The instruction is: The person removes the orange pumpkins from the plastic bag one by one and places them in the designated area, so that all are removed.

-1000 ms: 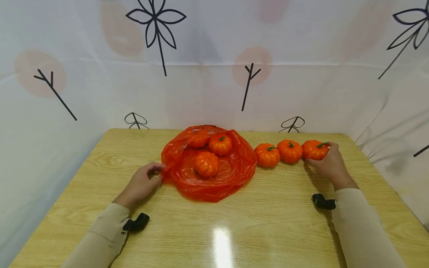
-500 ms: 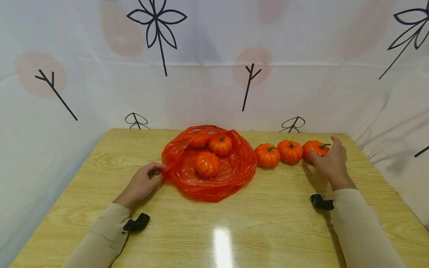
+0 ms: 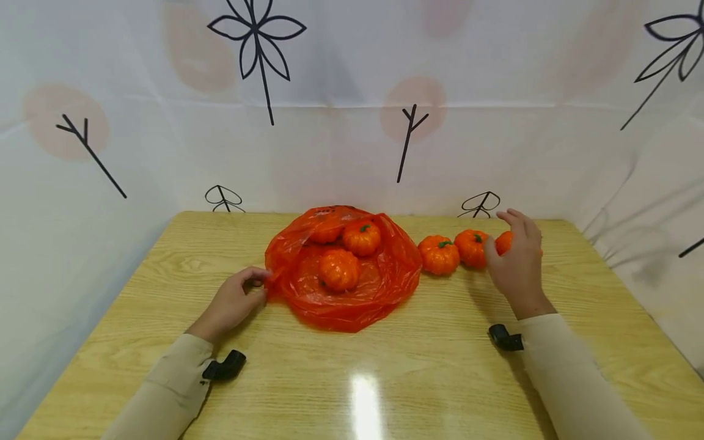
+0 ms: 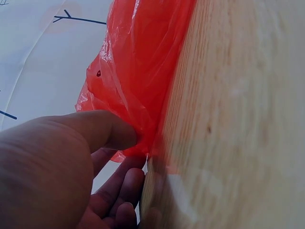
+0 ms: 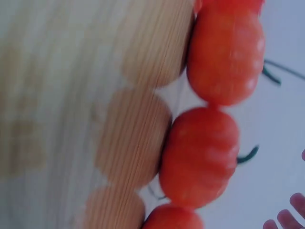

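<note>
On the wood-grain counter (image 3: 308, 379), patterned cloth (image 3: 335, 153) behind, the red bag (image 3: 357, 310) lies long axis L–R, mouth twd front; L hand (image 3: 236, 299) pinches its L edge. R hand (image 3: 516, 267), empty & relaxed, nr L–R row of 3 pumpkins (image 3: 470, 249), visible stems (image 3: 445, 244) up.

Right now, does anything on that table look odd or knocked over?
Possibly: the front round orange pumpkin inside the crumpled red plastic bag shows no stem on top, unlike the green-stemmed pumpkin behind it, so it may be tipped. Nothing looks spilled.
</note>
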A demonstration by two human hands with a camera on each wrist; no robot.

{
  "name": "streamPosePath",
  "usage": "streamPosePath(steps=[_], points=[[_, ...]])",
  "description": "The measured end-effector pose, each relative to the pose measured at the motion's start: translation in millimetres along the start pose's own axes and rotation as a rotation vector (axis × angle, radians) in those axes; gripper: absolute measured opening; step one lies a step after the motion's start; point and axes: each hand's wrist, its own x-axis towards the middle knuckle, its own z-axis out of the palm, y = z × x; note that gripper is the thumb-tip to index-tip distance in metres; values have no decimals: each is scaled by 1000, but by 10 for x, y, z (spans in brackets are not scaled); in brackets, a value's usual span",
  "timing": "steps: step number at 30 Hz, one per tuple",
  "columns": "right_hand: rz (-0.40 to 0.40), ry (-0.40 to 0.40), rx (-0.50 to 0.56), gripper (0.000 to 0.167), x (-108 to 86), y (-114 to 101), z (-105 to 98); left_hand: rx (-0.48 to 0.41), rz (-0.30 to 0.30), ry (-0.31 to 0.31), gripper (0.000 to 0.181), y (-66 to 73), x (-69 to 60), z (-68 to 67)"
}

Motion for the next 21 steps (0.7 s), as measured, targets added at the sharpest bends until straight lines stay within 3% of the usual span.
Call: streamPosePath(steps=[8,21], points=[[-159,-47,5,39,-114,-215,175,-6,-5,-8,31,-1,-7,17],[-226,-185,14,34,-267,-513,341,21,-23,-21,32,-9,-6,-3]])
